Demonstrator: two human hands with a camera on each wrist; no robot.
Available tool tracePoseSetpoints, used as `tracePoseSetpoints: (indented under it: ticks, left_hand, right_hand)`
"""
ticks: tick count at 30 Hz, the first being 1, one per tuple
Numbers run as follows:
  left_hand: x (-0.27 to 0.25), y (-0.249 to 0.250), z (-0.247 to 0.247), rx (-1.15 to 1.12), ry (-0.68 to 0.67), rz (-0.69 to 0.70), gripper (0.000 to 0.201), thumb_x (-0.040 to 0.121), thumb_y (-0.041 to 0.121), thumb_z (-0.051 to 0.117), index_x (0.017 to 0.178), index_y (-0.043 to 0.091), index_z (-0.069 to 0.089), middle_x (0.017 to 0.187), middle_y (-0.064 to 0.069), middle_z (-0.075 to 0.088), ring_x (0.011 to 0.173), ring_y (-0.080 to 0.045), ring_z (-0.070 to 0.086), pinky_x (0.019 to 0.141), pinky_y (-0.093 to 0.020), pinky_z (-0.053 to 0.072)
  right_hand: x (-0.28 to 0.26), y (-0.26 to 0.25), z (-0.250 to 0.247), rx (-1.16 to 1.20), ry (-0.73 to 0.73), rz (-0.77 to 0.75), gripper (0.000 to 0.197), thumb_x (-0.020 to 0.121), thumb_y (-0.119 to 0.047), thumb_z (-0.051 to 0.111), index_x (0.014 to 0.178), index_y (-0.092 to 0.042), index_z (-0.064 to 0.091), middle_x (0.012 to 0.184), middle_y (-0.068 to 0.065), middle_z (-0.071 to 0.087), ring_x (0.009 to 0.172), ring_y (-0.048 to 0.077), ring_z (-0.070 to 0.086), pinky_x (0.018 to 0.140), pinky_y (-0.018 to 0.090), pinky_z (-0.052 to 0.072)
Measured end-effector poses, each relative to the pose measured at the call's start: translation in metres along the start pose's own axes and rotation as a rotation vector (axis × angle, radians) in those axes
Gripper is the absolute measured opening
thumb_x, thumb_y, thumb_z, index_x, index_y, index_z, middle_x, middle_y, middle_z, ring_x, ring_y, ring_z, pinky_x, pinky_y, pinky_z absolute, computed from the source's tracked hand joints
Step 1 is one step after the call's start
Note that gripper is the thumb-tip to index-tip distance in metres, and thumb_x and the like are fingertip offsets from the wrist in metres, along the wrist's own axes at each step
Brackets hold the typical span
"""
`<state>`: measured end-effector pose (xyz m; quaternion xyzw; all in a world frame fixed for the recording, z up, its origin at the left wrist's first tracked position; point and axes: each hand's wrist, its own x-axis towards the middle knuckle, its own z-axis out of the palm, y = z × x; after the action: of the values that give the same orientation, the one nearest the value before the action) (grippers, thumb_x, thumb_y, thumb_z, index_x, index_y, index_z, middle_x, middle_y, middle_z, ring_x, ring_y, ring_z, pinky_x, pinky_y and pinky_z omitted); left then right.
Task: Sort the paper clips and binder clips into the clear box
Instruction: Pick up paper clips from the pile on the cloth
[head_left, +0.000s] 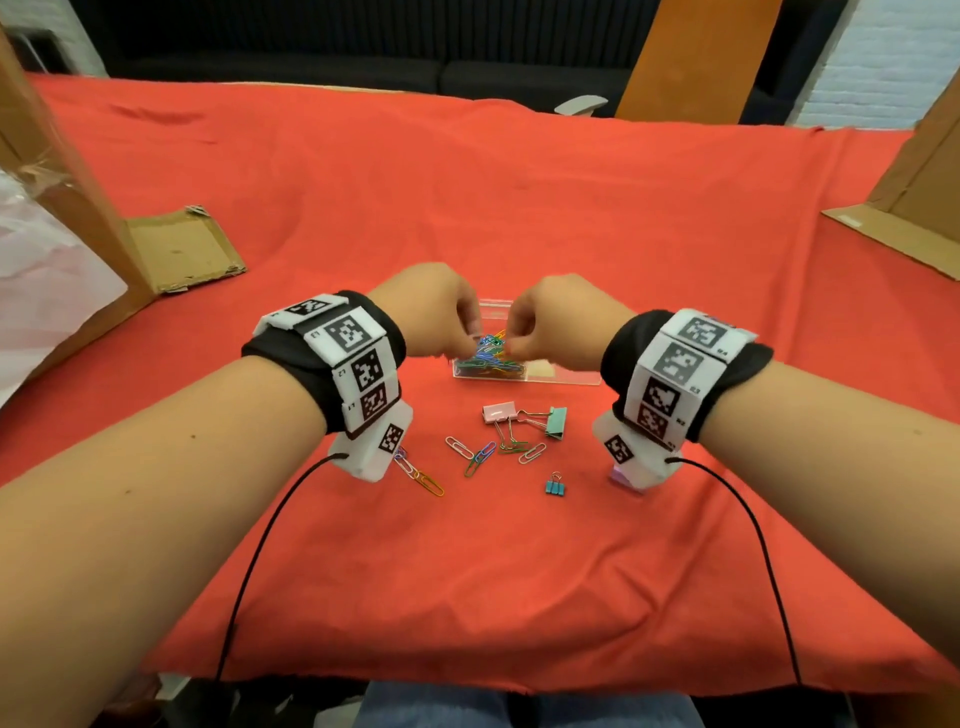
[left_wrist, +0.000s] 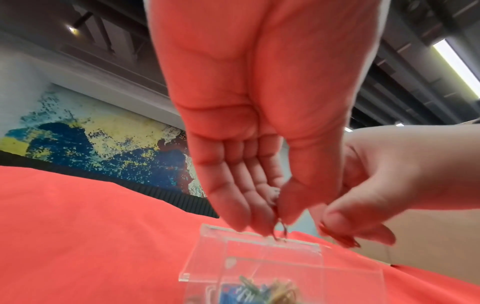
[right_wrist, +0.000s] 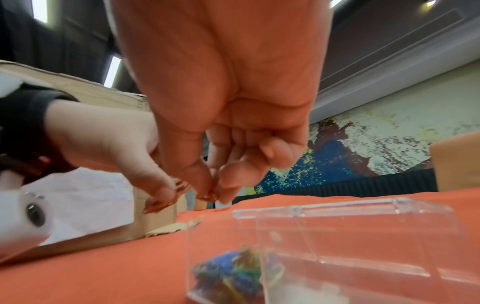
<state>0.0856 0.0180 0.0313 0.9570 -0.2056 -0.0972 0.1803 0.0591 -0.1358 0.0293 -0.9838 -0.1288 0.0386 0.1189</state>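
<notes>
A clear box (head_left: 569, 378) sits on the red cloth with its lid (head_left: 496, 307) open; its left compartment holds a heap of coloured paper clips (head_left: 488, 359). Both hands hover just above that compartment. My left hand (head_left: 475, 338) pinches a silvery paper clip (left_wrist: 282, 231) between thumb and fingers. My right hand (head_left: 511, 343) pinches a reddish paper clip (left_wrist: 341, 237), also seen at its fingertips (right_wrist: 226, 185) in the right wrist view. Nearer me on the cloth lie a pink binder clip (head_left: 498, 413), a green binder clip (head_left: 557, 422), a small blue binder clip (head_left: 556, 486) and several loose paper clips (head_left: 485, 453).
Two linked paper clips (head_left: 423, 478) lie under my left wrist. A flat cardboard piece (head_left: 182, 249) lies at the left, with a cardboard box wall (head_left: 67, 197) behind it. More cardboard (head_left: 904, 228) stands at the right edge. Red cloth (head_left: 467, 571) covers the table.
</notes>
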Motion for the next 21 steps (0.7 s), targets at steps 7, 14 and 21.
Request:
tracePoseSetpoints:
  ticks: [7, 14, 21]
  left_hand:
    - [0.022, 0.007, 0.003, 0.008, 0.236, -0.012, 0.017, 0.077, 0.012, 0.069, 0.093, 0.011, 0.073, 0.093, -0.008, 0.074, 0.084, -0.023, 0.065, 0.071, -0.023, 0.041]
    - [0.017, 0.0, 0.007, 0.067, 0.179, 0.022, 0.019, 0.077, 0.016, 0.074, 0.096, 0.013, 0.073, 0.096, -0.006, 0.073, 0.085, -0.019, 0.062, 0.071, -0.023, 0.039]
    - [-0.015, 0.0, 0.024, 0.314, -0.304, -0.044, 0.036, 0.072, 0.043, 0.076, 0.093, 0.014, 0.073, 0.076, -0.002, 0.066, 0.071, -0.018, 0.055, 0.051, -0.023, 0.035]
  right_hand:
    - [0.028, 0.008, -0.001, 0.004, 0.124, 0.064, 0.018, 0.085, -0.021, 0.062, 0.097, -0.012, 0.073, 0.1, 0.009, 0.073, 0.088, 0.025, 0.064, 0.074, 0.027, 0.043]
    - [0.022, 0.013, 0.006, -0.047, 0.057, -0.042, 0.028, 0.084, -0.023, 0.065, 0.112, -0.02, 0.069, 0.109, 0.002, 0.07, 0.098, 0.022, 0.062, 0.078, 0.025, 0.042]
    - [-0.014, 0.0, 0.019, -0.182, -0.443, -0.189, 0.021, 0.078, -0.019, 0.071, 0.099, -0.021, 0.072, 0.074, -0.01, 0.059, 0.07, 0.012, 0.052, 0.054, 0.02, 0.036]
